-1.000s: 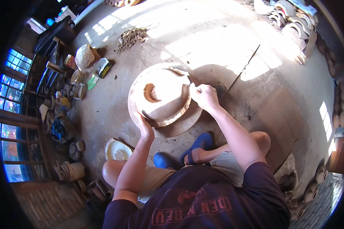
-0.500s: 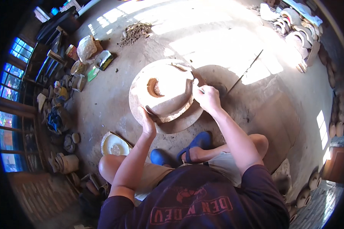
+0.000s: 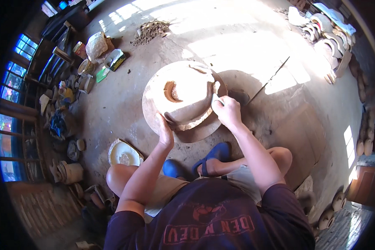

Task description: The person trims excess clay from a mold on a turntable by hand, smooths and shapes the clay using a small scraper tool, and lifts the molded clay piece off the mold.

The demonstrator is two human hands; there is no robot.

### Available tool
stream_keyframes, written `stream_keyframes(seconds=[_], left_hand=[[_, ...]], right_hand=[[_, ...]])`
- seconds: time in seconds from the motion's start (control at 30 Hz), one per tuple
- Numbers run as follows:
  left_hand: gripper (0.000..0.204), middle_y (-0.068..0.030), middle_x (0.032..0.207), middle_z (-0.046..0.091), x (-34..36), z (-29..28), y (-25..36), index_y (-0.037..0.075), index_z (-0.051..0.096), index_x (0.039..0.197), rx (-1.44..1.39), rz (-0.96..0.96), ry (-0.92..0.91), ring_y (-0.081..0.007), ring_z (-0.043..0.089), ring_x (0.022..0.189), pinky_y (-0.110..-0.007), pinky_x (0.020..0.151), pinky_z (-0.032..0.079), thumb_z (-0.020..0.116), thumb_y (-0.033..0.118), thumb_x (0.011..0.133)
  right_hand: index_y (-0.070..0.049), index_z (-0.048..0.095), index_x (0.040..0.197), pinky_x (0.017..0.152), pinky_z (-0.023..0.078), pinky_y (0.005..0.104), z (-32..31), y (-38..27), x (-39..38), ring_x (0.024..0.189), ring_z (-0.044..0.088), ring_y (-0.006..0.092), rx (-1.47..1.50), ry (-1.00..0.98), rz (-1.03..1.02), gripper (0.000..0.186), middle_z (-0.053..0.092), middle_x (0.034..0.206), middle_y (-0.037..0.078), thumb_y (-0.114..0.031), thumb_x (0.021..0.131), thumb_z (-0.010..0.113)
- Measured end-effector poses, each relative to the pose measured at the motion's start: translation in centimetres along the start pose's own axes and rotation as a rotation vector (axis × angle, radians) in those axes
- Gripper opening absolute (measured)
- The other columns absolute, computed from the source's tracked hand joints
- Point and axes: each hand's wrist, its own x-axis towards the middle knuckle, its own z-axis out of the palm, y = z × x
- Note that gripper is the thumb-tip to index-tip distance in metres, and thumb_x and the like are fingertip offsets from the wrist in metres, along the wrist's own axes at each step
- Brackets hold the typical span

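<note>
A large, pale, rounded clay mould (image 3: 189,106) with a round hole in its top rests on a round wheel disc (image 3: 149,109). My left hand (image 3: 166,132) lies against its near left side, fingers stretched along the wall and open. At the right rim, my right hand (image 3: 228,111) is closed on a small, pale, flat tool (image 3: 215,100). The tool touches the edge beside a ragged strip of clay (image 3: 216,86). My right fingers partly cover it, so its exact kind is unclear.
A long thin rod (image 3: 273,76) lies beyond the wheel. A pale basin (image 3: 126,155) stands by my left knee. Tubs and a green-black container (image 3: 115,60) sit left, a crumbled clay heap (image 3: 151,32) lies far off, and curved clay pieces (image 3: 327,41) are stacked far right.
My right hand has shifted slightly toward me along the rim, and a ragged clay strip now shows above the tool. The left hand stays against the mould. The whole view has moved a little.
</note>
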Motion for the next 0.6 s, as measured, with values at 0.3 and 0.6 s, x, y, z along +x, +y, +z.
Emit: stream_keyframes(seconds=[0.3,0.6], left_hand=[[0.094,-0.0081,0.177,0.005,-0.2,-0.2,-1.6,0.005,0.004,0.17,-0.019,-0.023,-0.032,-0.0237,0.006,0.162,-0.038,0.131,0.009,0.027,0.072,0.108],[0.089,-0.0065,0.178,0.005,-2.0,1.4,-1.8,0.008,0.001,0.17,-0.038,-0.027,-0.074,-0.0211,0.007,0.163,-0.037,0.132,0.007,0.026,0.068,0.109]], right_hand=[[0.002,0.072,0.091,0.077,0.058,0.0476,-0.1,-0.5,-1.2,0.084,0.074,0.0431,-0.041,0.005,-0.043,0.024,0.072,0.084,0.027,-0.022,0.092,0.068],[0.002,0.073,0.096,0.077,0.057,0.046,0.8,0.1,-0.8,0.083,0.075,0.0394,-0.011,0.036,-0.01,0.023,0.073,0.086,0.025,-0.019,0.093,0.066]])
